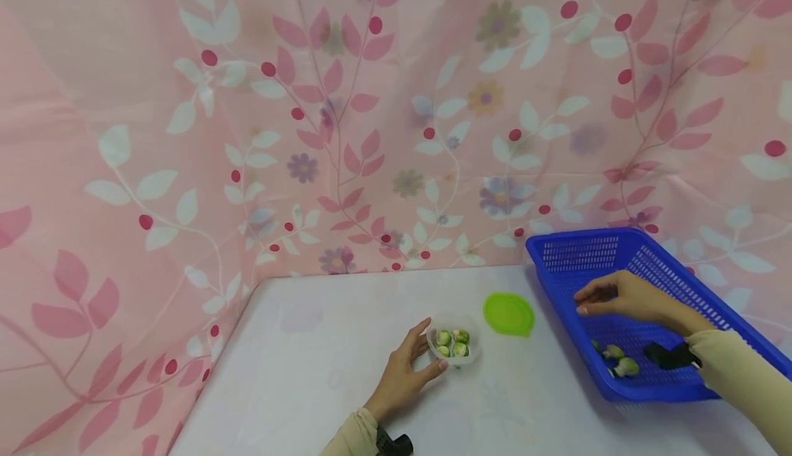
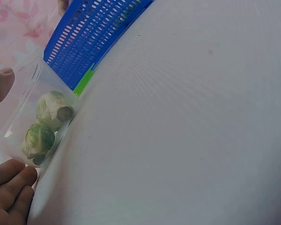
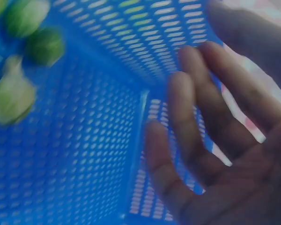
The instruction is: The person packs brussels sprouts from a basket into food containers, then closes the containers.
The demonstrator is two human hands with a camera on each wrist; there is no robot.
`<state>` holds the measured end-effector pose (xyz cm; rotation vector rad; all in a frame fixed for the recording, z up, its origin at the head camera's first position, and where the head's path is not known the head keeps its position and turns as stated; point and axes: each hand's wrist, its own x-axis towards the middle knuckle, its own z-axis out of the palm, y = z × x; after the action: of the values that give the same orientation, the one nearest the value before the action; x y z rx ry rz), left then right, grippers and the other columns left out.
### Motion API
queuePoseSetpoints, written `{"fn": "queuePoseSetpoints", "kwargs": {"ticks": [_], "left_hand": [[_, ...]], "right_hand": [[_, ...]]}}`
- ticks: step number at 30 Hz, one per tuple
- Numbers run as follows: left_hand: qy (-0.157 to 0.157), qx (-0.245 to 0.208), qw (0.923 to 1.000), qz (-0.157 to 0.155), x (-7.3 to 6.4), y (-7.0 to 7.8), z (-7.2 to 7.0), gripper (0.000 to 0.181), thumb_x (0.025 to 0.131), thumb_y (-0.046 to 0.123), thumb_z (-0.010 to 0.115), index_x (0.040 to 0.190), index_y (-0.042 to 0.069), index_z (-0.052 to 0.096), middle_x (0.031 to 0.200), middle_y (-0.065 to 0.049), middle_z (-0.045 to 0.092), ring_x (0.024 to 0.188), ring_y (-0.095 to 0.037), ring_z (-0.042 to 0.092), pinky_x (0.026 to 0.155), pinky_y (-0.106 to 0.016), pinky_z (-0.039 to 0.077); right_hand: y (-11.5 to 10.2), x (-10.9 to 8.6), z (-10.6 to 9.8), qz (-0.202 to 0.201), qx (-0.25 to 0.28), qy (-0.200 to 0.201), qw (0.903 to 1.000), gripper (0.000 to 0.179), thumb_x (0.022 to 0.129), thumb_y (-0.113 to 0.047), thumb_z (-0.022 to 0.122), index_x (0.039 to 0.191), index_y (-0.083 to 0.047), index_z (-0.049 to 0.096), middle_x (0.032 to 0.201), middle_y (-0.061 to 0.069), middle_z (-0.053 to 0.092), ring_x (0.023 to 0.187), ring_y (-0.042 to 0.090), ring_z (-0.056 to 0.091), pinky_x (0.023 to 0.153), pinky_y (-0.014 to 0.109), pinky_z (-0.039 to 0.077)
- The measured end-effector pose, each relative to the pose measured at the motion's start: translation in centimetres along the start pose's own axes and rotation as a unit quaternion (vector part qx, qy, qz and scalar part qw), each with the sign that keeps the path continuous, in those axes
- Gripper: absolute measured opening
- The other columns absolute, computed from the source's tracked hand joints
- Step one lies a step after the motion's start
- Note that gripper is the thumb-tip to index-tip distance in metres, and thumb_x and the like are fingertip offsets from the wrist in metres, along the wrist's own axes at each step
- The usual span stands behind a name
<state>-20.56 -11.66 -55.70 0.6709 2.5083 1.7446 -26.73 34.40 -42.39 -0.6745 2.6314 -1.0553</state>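
Floral backdrop [image 1: 371, 98], clear tub [image 2: 21, 115], four pale-green sprouts [image 1: 460, 349], left hand [image 1: 402, 375] spread alongside, right hand [image 1: 628, 299] loose, empty

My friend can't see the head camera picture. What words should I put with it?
A person's left hand is beside a small clear tub of four Brussels sprouts on a white table. The empty right hand is over a blue basket with more sprouts, and a green lid lies between tub and basket.

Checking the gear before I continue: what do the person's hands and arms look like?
The left hand and right hand are bare, without gloves. The left sleeve and right sleeve are pale beige, reaching the wrists. The left wrist device and right wrist device are small and black.
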Motion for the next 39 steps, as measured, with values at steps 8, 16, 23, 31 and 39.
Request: {"fn": "queuePoseSetpoints", "kwargs": {"ticks": [8, 16, 23, 31, 39], "left_hand": [[-0.002, 0.002, 1.0000, -0.002, -0.2, -0.2, 0.1, 0.085, 0.100, 0.037, 0.076, 0.167, 0.014, 0.030, 0.157, -0.019, 0.055, 0.142, -0.034, 0.059, 0.119, -0.049, 0.048], [-0.003, 0.002, 1.0000, -0.002, -0.2, -0.1, 0.2, 0.084, 0.100, 0.037, 0.076, 0.167, 0.014, 0.031, 0.156, -0.019, 0.056, 0.140, -0.034, 0.060, 0.119, -0.047, 0.048], [0.002, 0.013, 0.9999, -0.002, -0.2, -0.2, 0.3, 0.084, 0.100, 0.038, 0.077, 0.167, 0.016, 0.032, 0.154, -0.015, 0.059, 0.139, -0.031, 0.062, 0.119, -0.048, 0.048], [0.004, 0.011, 0.9999, -0.009, 0.0, -0.2, 0.0, 0.084, 0.099, 0.039, 0.078, 0.167, 0.019, 0.032, 0.155, -0.014, 0.058, 0.140, -0.031, 0.061, 0.119, -0.054, 0.046], [0.002, 0.009, 0.9998, -0.015, 0.0, -0.1, 0.0, 0.085, 0.098, 0.038, 0.078, 0.167, 0.020, 0.032, 0.156, -0.014, 0.057, 0.140, -0.030, 0.061, 0.119, -0.054, 0.046]], "right_hand": [[2.7, -0.5, 0.3, -0.022, 0.075, -0.118, 0.9900, 0.039, 0.097, -0.010, 0.077, 0.127, 0.014, 0.068, 0.114, 0.020, 0.078, 0.097, 0.008, 0.077, 0.080, 0.023, 0.064], [4.4, -0.7, 1.2, 0.009, 0.058, -0.155, 0.9862, 0.037, 0.092, -0.007, 0.081, 0.122, 0.013, 0.071, 0.112, 0.018, 0.078, 0.097, 0.012, 0.076, 0.079, 0.025, 0.064], [4.2, -0.7, 1.1, 0.016, 0.064, -0.163, 0.9845, 0.036, 0.092, -0.004, 0.079, 0.120, 0.016, 0.070, 0.112, 0.021, 0.077, 0.094, 0.014, 0.075, 0.078, 0.026, 0.063], [3.9, -0.4, 1.0, 0.025, 0.066, -0.169, 0.9831, 0.038, 0.090, -0.001, 0.080, 0.120, 0.020, 0.068, 0.111, 0.021, 0.078, 0.091, 0.014, 0.076, 0.079, 0.031, 0.065], [4.1, -0.2, 1.1, 0.032, 0.047, -0.168, 0.9841, 0.035, 0.088, -0.003, 0.084, 0.116, 0.014, 0.072, 0.107, 0.016, 0.077, 0.088, 0.014, 0.074, 0.077, 0.030, 0.065]]}}
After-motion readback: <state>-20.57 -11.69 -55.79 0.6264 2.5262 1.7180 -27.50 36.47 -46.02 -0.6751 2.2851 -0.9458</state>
